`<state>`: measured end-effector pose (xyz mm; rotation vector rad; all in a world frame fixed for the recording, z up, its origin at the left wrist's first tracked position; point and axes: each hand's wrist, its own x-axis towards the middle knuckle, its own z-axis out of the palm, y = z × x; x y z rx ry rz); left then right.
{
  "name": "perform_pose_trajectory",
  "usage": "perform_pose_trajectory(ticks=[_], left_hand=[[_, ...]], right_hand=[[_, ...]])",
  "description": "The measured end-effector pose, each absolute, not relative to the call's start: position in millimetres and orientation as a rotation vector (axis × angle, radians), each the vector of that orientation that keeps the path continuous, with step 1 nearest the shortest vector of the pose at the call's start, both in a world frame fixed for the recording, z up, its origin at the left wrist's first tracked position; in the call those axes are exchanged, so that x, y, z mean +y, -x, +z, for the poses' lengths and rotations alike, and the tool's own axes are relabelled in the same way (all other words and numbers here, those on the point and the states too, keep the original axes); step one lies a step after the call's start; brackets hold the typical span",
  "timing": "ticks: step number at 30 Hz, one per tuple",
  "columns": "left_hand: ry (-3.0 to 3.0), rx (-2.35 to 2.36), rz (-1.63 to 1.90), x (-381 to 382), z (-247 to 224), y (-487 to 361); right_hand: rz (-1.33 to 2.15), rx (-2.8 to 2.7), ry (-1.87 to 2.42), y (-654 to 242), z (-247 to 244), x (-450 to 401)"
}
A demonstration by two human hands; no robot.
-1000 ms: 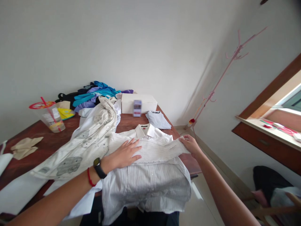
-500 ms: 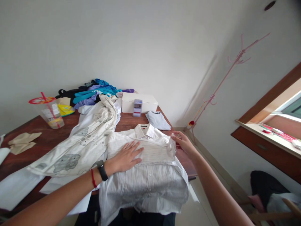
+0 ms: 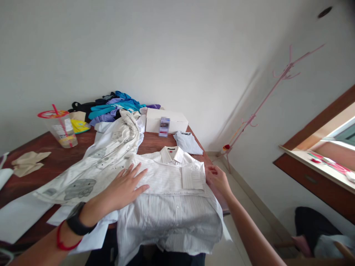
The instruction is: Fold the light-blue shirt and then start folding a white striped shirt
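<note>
A white striped shirt (image 3: 174, 210) lies at the table's front edge, collar away from me, its lower part hanging over the edge. A sleeve is folded across its chest, and the cuff end (image 3: 193, 178) is doubled back at the right. My left hand (image 3: 128, 186) rests with fingers spread at the shirt's left side, near the printed white garment (image 3: 94, 170). Just off the shirt's right edge is my right hand (image 3: 217, 178), its fingers curled and apart from the cuff, with nothing seen in them.
Behind the shirt are a white box (image 3: 176, 120) and a folded grey garment (image 3: 188, 142). A plastic cup (image 3: 63, 131), brown paper (image 3: 29, 162) and a clothes pile (image 3: 116, 107) stand leftward on the table (image 3: 149, 147). A pink coat rack (image 3: 266, 94) leans rightward.
My left hand has slid left from the middle of the shirt. My right hand has let go of the sleeve end, which now lies folded back, and has moved slightly down.
</note>
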<state>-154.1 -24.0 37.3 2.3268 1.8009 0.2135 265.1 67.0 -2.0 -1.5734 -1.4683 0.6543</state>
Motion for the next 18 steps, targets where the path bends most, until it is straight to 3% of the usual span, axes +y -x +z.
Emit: perform_pose_trajectory(ticks=[6,11,14,18], left_hand=[[-2.327,1.582,0.292,-35.7,47.2,139.0],[-2.197,1.267,0.399,-40.9,58.3,95.0],[-1.86,0.919,0.502,-36.7,62.7,66.5],[-1.101,0.647,0.594,-7.8,55.5,32.5]], right_hand=[[1.082,-1.396,1.673,-275.7,-4.3,66.8],[1.093,-1.442,1.48,-252.4,-2.1,60.7],[1.136,-1.439,1.352,-239.1,3.9,60.3],[0.901,-1.647,1.369,-217.2,27.1,63.7]])
